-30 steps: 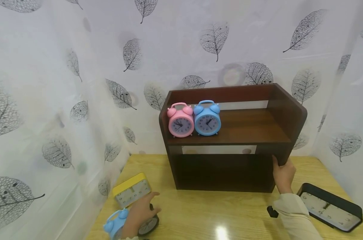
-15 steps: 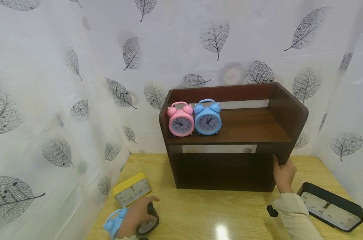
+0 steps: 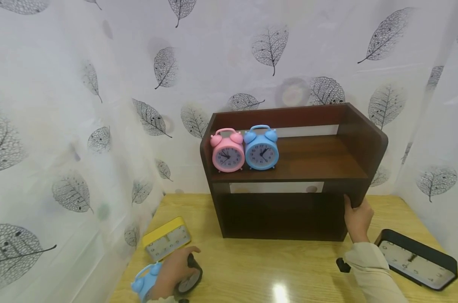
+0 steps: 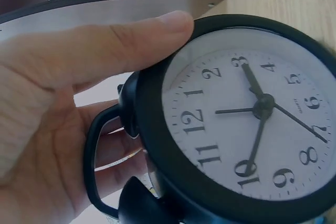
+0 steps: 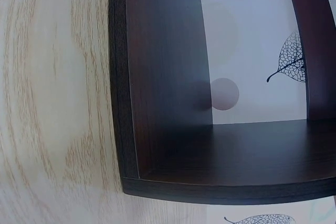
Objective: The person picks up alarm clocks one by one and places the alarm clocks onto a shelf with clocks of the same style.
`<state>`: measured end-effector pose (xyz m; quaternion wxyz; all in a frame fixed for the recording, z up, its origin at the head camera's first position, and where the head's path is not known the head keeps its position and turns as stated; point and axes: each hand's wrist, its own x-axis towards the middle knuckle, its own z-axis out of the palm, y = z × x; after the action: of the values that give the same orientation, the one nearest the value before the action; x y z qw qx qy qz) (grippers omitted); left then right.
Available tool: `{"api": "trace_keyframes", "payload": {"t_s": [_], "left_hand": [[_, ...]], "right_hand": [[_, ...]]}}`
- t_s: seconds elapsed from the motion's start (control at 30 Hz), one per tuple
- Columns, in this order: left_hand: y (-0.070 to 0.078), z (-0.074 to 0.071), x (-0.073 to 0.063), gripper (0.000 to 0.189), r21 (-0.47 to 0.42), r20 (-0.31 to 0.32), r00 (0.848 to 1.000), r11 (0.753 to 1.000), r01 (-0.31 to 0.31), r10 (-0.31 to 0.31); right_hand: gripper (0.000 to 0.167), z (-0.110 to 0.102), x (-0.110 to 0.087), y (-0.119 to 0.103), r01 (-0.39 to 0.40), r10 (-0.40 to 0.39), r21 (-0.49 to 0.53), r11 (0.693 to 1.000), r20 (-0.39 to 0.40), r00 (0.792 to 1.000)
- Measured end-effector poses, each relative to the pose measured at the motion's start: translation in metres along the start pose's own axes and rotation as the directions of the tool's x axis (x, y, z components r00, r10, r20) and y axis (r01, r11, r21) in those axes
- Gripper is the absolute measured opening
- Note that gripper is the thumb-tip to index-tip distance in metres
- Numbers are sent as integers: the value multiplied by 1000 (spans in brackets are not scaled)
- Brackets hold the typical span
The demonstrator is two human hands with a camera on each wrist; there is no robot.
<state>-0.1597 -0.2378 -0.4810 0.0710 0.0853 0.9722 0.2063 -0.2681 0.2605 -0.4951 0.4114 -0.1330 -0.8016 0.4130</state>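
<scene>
Holding the black clock (image 4: 252,116) near the left edge of the counter (image 3: 259,265), the left hand (image 3: 174,270) has its 6-to-12 axis running handle-first palmward; the right hand (image 3: 358,221) grips the shelf (image 3: 312,158).

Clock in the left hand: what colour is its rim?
Black rim, clearest in the left wrist view.

The left hand (image 3: 174,270) is closing its grip round the black twin-bell alarm clock (image 4: 241,129), the clock is shifting slightly rightward.
</scene>
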Motion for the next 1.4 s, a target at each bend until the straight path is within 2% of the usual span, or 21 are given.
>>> {"api": "trace_keyframes", "payload": {"t_s": [0.2, 0.33, 0.47, 0.6, 0.77, 0.93, 1.07, 1.17, 1.23, 1.4], "left_hand": [[-1, 3, -3, 71, 12, -67, 998, 1000, -12, 13], [-2, 1, -8, 84, -30, -74, 997, 999, 13, -16], [-4, -1, -10, 76, -64, -60, 997, 997, 36, -40], [-4, -2, -7, 65, -37, -51, 997, 998, 49, -51], [-1, 2, -3, 67, -21, -83, 996, 1000, 23, -25], [-1, 9, -4, 83, -56, -113, 994, 998, 7, -13], [-4, 15, -10, 92, -82, -177, 983, 996, 31, -45], [-7, 20, -14, 95, -131, -218, 974, 991, 25, -53], [-9, 22, -15, 97, -169, -221, 973, 985, 27, -64], [-10, 25, -14, 88, -207, -201, 971, 975, 86, -128]], "right_hand": [[23, 0, -1, 0, 13, -13, 4, 1000, -3, 1000], [24, 0, -1, 1, 2, -2, 4, 1000, 1, 1000], [26, -1, 0, 0, -11, 11, 23, 1000, 4, 1000], [25, -1, 0, -1, -9, 9, 15, 1000, 2, 1000], [24, -1, 1, 0, -11, 11, 10, 1000, 5, 1000], [24, 1, 0, 0, 0, 0, 23, 1000, 1, 1000], [24, 1, -1, -1, -4, 4, 21, 1000, 6, 1000], [25, 1, -1, -1, -14, 14, 29, 999, 8, 1000], [26, 1, -1, 0, -22, 21, 35, 999, 8, 1000], [26, 1, -1, 0, -26, 26, 33, 999, 6, 1000]]}}
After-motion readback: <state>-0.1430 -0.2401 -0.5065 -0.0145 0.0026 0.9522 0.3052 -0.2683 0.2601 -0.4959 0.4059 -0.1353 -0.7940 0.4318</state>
